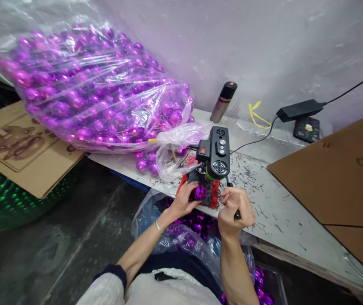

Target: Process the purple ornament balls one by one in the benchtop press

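Purple ball (pixel 200 192): round, glossy, mirror-like. Lies between thumb and fingers of the left hand (pixel 185 201), which grasps it, over the worktop (pixel 280 237). Right hand (pixel 236 209) nearby, apart from ball, clenched around black lever handle (pixel 237 215).

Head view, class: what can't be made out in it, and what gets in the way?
Head view: middle of the lever handle, hidden by the right hand.
Head view: part of the purple ball, covered by the left hand.
Head view: print on the can, too small.
Head view: rest of the right cardboard, cut off by the edge.
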Demonstrator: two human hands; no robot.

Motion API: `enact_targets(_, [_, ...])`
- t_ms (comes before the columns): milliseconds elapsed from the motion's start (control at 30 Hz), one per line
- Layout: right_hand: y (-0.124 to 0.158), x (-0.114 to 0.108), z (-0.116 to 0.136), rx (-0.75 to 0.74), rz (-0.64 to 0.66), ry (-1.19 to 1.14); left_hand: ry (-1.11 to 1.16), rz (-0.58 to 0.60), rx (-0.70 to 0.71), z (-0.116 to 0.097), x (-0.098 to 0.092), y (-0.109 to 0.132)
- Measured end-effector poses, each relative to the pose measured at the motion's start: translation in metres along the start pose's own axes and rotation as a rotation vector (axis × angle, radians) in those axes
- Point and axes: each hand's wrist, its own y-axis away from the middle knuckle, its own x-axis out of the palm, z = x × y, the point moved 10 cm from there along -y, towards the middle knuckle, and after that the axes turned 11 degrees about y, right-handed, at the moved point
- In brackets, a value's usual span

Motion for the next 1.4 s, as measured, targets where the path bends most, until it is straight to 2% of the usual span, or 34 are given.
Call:
enact_targets(100, [0.002,0.000,0.002,-0.033,-0.013,-0.027,-0.063,0.040,0.081,-0.017,-0.007,0.029])
enact_targets(167, [0.008,0.002,0.000,-0.040,-0.008,-0.034,-0.089,0.016,0.121,-0.018,-0.020,0.029])
enact_targets(200, [0.010,0.003,-0.002,-0.039,-0.002,-0.032,-0.108,-0.010,0.122,-0.015,-0.029,0.019])
enact_targets(267, [0.013,0.005,-0.004,-0.037,0.006,-0.026,-0.166,-0.080,0.061,0.004,-0.047,-0.017])
enact_targets(367, [0.013,0.004,-0.003,-0.040,0.008,-0.020,-0.288,-0.249,-0.168,0.048,-0.078,-0.090])
enact_targets(400, [0.012,0.004,-0.002,-0.045,0.010,-0.018,-0.329,-0.270,-0.258,0.063,-0.084,-0.111])
enact_targets(467, [0.011,0.004,0.000,-0.056,0.012,-0.015,-0.402,-0.262,-0.436,0.087,-0.090,-0.141])
enact_targets(567, [0.010,0.004,0.001,-0.065,0.016,-0.017,-0.389,-0.179,-0.587,0.102,-0.088,-0.156])
enact_targets(667, [0.008,0.004,0.003,-0.079,0.018,-0.018,-0.212,-0.208,-0.682,0.103,-0.092,-0.140])
enact_targets(733, [0.008,0.004,0.005,-0.085,0.015,-0.016,0.067,-0.283,-0.692,0.098,-0.092,-0.120])
enact_targets(833, [0.007,0.004,0.005,-0.078,0.006,-0.007,0.563,-0.343,-0.624,0.081,-0.077,-0.085])
enact_targets(933, [0.007,0.004,0.004,-0.068,0.005,-0.005,0.765,-0.340,-0.587,0.063,-0.054,-0.050])
enact_targets(1000, [0.006,0.004,0.004,-0.069,0.011,-0.005,0.718,-0.338,-0.569,0.056,-0.042,-0.032])
enact_targets(1100, [0.005,0.005,0.006,-0.078,0.025,0.006,0.540,-0.285,-0.530,0.048,-0.024,-0.020])
enact_targets(1267, [0.004,0.004,0.010,-0.114,0.034,0.024,0.154,-0.192,-0.435,0.041,-0.015,-0.023])
enact_targets(1400, [0.004,0.004,0.010,-0.124,0.038,0.025,0.017,-0.095,-0.276,0.025,-0.012,-0.032])
